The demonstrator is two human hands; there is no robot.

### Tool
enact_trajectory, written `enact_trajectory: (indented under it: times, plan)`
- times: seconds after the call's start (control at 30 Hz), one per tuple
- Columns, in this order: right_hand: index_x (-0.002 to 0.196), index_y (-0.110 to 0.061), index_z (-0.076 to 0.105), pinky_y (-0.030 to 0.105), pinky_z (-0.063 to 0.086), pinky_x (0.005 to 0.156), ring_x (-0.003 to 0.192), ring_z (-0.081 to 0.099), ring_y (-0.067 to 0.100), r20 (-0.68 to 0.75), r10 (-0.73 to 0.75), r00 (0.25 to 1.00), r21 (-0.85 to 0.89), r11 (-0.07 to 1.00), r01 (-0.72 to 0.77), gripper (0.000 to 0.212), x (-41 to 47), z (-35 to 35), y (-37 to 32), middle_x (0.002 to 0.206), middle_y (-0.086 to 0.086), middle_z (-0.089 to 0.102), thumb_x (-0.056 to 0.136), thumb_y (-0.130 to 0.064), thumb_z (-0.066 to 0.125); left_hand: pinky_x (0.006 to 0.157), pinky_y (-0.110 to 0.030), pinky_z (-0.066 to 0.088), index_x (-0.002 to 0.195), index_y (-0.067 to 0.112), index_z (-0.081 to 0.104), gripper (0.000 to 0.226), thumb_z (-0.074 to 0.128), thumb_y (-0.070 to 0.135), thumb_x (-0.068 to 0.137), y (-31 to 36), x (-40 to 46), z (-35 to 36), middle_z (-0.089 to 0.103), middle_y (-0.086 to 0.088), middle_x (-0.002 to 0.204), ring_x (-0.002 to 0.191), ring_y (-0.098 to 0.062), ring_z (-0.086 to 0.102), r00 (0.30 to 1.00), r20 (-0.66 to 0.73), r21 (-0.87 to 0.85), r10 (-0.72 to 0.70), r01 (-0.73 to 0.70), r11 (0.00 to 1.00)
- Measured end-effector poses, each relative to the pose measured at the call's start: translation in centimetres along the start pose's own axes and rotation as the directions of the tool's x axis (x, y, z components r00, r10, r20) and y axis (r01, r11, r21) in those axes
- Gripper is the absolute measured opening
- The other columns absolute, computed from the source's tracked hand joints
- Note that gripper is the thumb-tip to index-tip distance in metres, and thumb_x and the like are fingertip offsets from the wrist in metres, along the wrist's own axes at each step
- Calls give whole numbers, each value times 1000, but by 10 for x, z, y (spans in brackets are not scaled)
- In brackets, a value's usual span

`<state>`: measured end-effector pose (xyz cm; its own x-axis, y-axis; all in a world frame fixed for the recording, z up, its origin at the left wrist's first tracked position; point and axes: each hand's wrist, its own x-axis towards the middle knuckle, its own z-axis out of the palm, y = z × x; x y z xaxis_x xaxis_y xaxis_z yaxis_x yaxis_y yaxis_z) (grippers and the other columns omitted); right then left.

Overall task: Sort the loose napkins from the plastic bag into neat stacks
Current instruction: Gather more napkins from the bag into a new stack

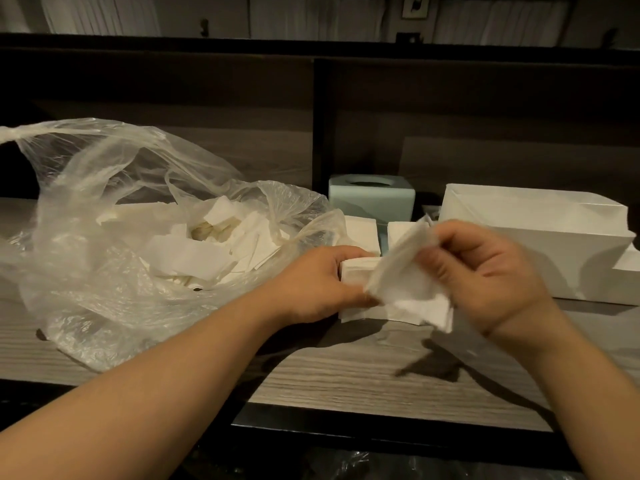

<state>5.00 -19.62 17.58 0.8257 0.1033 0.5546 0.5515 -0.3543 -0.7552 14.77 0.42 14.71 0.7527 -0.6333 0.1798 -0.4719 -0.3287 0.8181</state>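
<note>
Both hands are in close at the centre of the grey wood-grain table (346,368). The left hand (322,285) grips a neat stack of folded white paper napkins (356,271), fingers curled over the far edge, thumb side toward the near edge, and the stack sits on the table just right of the bag. The right hand (485,268) is raised a little above the table, thumb and fingertips pinching a loose crumpled white napkin (408,292) by its upper corner; the napkin hangs down and drapes over the right end of the stack. The right hand and napkin are blurred, so finer finger detail can't be read.

On the left, a big clear crinkled plastic bag (104,188) lies open on the table w/ a jumble of loose white napkins (207,244) inside, some folded, some crumpled.

Behind the hands, two more small stacks of white napkins: one (362,233) just past the left hand and touching the bag's edge, another (401,233) beside it, partly hidden by the held napkin. Farther back is a pale blue-green square tissue box holder (372,199) w/ an oval slot on top. At right is a long white rectangular paper box (540,244), open at the top, near the right hand but apart from it. A dark wood-panel wall (485,133) runs along the far side.
</note>
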Motion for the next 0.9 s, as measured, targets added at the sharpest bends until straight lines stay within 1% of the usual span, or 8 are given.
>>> enact_trajectory:
  times: [0.1,0.17,0.27,0.37,0.43,0.53,0.8,0.9]
  plan:
    - [86,-47,65,16,40,77,93,54,-2,141,53,989,-501,865,25,28,1,2,15,87,-24,64,73,-67,51,91,-46,59,118,29,73,37,83,26,83,1,0,-2,76,7,105,99,-14,70,999,32,2,11,-11,1000]
    - [81,-50,57,16,30,80,94,47,-7,132,28,991,-609,791,59,24,3,1,17,85,-27,59,74,-70,46,95,-51,56,122,30,72,42,80,33,80,2,-1,-2,75,7,109,103,-16,70,999,44,-10,7,-7,1000]
    - [81,-49,58,23,29,82,96,48,-5,114,-68,991,-619,776,124,23,4,0,22,83,-30,57,80,-69,48,101,-56,50,122,18,72,42,67,28,81,2,-1,-3,73,-6,112,107,-27,66,997,81,-80,17,-10,997]
    - [84,-46,60,32,27,79,96,47,-2,108,-115,987,-636,756,158,26,4,2,29,84,-30,55,83,-69,49,86,-46,45,115,2,69,54,62,28,69,2,-1,-5,63,-22,111,98,-31,59,990,134,-126,40,-23,992]
    - [85,-44,60,34,26,79,96,46,0,90,-127,988,-633,758,155,24,5,3,31,86,-29,54,85,-67,54,83,-41,45,113,4,70,60,64,36,63,3,-2,-6,62,-19,111,98,-30,59,985,162,-96,56,-41,994]
    - [85,-46,58,34,26,78,97,46,-1,83,-157,984,-637,751,173,18,4,6,33,86,-29,52,85,-63,53,93,-49,50,115,11,71,62,69,46,63,3,-3,-7,66,-11,112,105,-27,63,978,192,-37,81,-75,996]
    - [86,-46,57,34,26,79,89,41,4,94,-151,984,-651,739,175,17,6,7,34,87,-28,50,85,-63,54,95,-41,54,116,18,70,54,84,43,70,7,-6,-6,74,-4,108,102,-21,69,975,216,-35,56,-50,998]
    - [85,-45,57,36,28,79,90,44,5,88,-150,985,-645,745,171,15,5,7,33,87,-27,51,84,-61,59,99,-50,54,117,16,69,57,84,44,70,9,-6,-6,74,-7,109,104,-27,69,974,220,-47,64,-55,997]
